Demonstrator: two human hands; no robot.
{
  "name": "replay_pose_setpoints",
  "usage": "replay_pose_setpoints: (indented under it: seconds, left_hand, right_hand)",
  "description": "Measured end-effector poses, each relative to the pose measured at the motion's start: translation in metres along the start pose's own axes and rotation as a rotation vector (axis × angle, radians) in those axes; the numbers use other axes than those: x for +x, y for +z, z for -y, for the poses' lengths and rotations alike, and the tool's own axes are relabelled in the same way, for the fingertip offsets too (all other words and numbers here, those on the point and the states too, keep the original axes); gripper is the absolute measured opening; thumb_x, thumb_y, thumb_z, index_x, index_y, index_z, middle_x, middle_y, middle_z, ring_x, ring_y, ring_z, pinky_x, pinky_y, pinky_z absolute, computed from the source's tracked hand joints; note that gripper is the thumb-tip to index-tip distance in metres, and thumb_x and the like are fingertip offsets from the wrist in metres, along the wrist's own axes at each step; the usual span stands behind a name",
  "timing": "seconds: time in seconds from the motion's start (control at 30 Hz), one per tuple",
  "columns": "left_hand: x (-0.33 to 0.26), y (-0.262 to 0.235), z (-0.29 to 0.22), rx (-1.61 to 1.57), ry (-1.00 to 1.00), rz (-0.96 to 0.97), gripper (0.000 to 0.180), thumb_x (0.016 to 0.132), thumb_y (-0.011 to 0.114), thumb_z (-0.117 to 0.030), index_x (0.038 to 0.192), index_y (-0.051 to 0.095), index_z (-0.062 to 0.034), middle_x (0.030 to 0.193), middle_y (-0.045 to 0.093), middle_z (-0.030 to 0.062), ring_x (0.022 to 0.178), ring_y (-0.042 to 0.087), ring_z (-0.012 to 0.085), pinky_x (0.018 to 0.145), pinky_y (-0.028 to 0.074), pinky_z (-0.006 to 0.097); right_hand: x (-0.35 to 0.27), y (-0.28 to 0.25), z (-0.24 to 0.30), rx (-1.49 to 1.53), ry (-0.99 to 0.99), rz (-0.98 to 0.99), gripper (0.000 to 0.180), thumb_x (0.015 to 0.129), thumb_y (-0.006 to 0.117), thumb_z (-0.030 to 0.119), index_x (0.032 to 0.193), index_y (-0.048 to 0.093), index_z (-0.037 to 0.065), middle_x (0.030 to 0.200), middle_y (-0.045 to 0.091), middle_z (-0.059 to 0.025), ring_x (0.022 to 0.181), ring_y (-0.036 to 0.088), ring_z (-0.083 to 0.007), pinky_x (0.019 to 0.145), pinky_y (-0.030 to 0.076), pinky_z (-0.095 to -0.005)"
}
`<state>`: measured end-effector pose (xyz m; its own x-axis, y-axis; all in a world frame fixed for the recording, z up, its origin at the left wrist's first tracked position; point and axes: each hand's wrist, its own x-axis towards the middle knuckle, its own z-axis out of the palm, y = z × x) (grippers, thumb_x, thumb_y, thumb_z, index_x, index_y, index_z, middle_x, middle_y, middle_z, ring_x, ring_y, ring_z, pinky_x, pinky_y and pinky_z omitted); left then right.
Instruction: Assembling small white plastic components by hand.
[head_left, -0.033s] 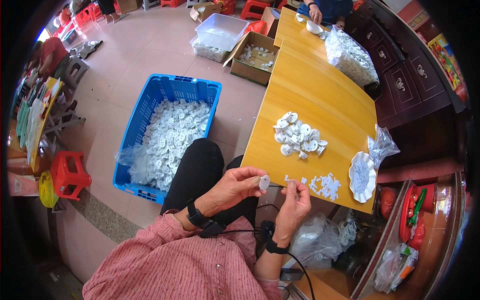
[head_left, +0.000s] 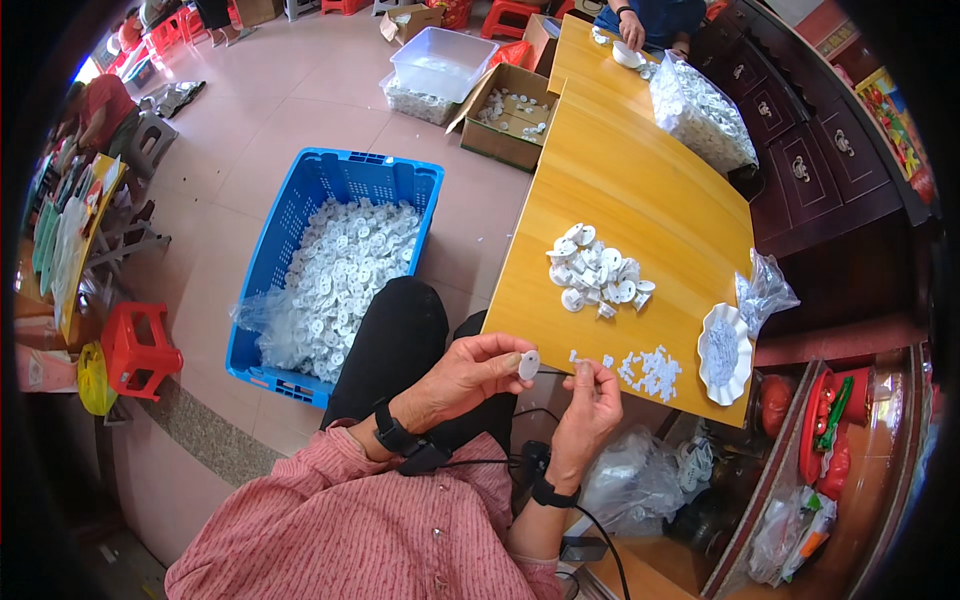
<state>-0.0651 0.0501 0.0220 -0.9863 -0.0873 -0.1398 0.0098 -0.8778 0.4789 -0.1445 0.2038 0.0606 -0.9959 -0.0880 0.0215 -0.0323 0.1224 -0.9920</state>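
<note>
From the head view, the yellow tabletop lay mostly bare toward its far edge. One heap of white discs sat mid-tabletop; one cluster of small white bits and one white dish lay along the near edge. At that edge's left corner, the left hand pinched one white disc between its fingers. The right hand had its fingers pressed together, their contents too small to tell. One blue crate stood on the floor.

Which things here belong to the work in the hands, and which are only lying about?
In use:
left hand holding a white disc
right hand
pile of white discs
small white pieces
white dish
blue crate of discs

Lying about:
red stool
cardboard box
clear tub
</note>
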Motion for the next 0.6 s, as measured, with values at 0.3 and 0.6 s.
replay_pose_setpoints:
  seconds: [0.3,0.6]
  left_hand:
    - [0.005,-0.001,-0.001,0.011,0.024,0.027,0.029,0.101,0.062,-0.012,0.126,0.062,0.0012,0.115,0.067,0.0116,0.101,0.068,0.0205,0.086,0.057,0.032]
    - [0.004,-0.001,-0.002,0.003,0.059,0.041,0.027,0.101,0.062,-0.011,0.126,0.062,-0.0005,0.118,0.066,0.0092,0.106,0.065,0.0177,0.09,0.057,0.033]
  right_hand:
    - [-0.018,0.013,0.014,0.022,-0.096,0.089,0.01,0.097,0.065,0.007,0.099,0.064,-0.002,0.105,0.063,-0.0105,0.093,0.061,-0.0155,0.083,0.051,-0.0282]
    - [-0.027,0.025,0.011,-0.041,-0.194,0.123,0.009,0.093,0.068,0.006,0.095,0.064,-0.002,0.114,0.059,-0.0142,0.108,0.06,-0.0245,0.094,0.049,-0.0368]
